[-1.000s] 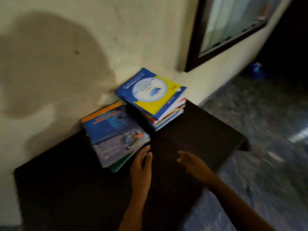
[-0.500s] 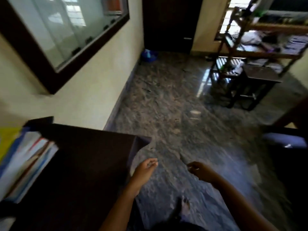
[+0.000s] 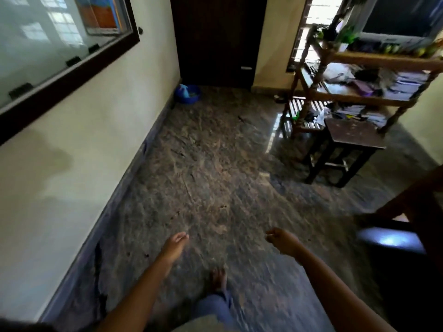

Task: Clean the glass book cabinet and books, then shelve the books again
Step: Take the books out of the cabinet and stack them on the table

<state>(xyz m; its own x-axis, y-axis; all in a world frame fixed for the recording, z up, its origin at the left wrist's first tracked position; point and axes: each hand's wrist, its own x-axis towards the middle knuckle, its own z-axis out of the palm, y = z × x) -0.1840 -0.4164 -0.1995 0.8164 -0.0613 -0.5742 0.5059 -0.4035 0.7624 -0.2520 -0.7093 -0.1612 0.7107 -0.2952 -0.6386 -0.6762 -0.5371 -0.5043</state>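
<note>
The glass book cabinet [image 3: 55, 46] with its dark wooden frame is set in the wall at the upper left; an orange and blue book cover [image 3: 100, 15] shows behind the glass. My left hand [image 3: 173, 245] hangs empty over the stone floor, fingers loosely together. My right hand [image 3: 281, 239] is also empty, its fingers loosely curled. Both hands are far from the cabinet. The stacks of books and the dark table are out of view.
A blue basin [image 3: 188, 93] with a spray bottle sits on the floor by the dark door [image 3: 215, 37]. A wooden rack [image 3: 359, 92] piled with papers and a small dark stool [image 3: 350, 144] stand at the right. My foot [image 3: 218, 279] is on the floor.
The view has swung right, away from the table and book stacks, toward the room. My hands have left the table and now hang over the floor. I have stepped forward.
</note>
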